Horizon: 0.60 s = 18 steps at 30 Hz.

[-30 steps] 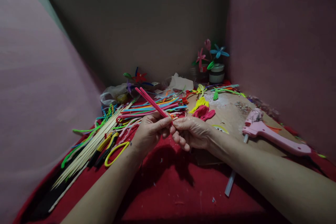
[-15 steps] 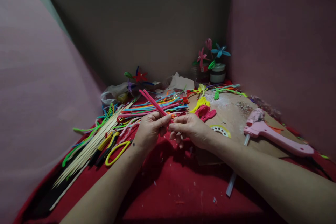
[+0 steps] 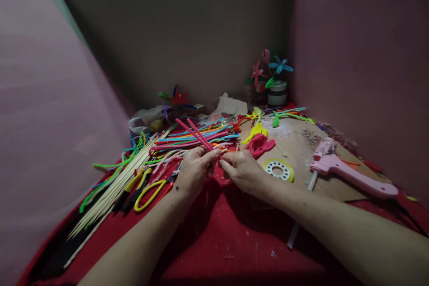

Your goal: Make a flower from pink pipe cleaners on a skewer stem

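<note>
Two pink pipe cleaners stick up and to the left from between my hands, their upper ends spread apart. My left hand pinches them between thumb and fingers. Close beside it, my right hand has its fingertips closed at the lower end of the same pipe cleaners; the exact spot is hidden by the fingers. Behind my hands lies a pile of coloured pipe cleaners. Bent pink loops and yellow loops rest just past my right hand.
Left are wooden skewers, yellow-and-black pliers and yellow-handled scissors. To the right, a pink glue gun and a tape roll lie on cardboard. Pipe-cleaner flowers stand at the back. Red cloth covers the table.
The upper ends of the pink pipe cleaners have spread apart. My right hand's fingers have curled in more, and both hands have shifted slightly, uncovering more of the tape roll and scissors.
</note>
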Available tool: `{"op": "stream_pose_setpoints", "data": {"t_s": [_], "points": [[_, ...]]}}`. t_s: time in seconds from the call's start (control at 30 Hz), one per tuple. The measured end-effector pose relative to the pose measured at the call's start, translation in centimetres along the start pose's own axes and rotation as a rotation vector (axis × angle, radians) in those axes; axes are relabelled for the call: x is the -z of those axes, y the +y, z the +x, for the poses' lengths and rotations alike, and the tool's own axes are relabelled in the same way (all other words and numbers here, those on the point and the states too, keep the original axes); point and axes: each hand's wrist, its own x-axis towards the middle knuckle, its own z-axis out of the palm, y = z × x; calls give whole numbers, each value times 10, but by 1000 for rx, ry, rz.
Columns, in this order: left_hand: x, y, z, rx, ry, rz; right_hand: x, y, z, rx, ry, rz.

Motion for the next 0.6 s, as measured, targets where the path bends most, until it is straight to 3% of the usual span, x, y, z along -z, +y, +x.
{"op": "stream_pose_setpoints", "data": {"t_s": [0.13,0.2,0.27,0.47,0.6], "points": [[0,-2,2,3,-55,-73,5,-5,2,-294,-179,422],[2,-1,3,7,-103,-106,7,-7,4,-369,-234,603],[4,0,6,2,-116,-113,7,-7,4,-389,-226,648],[11,4,12,-54,10,-159,6,-5,5,-432,-228,678],[11,1,12,-16,-38,-165,6,-6,5,-376,-158,821]]}}
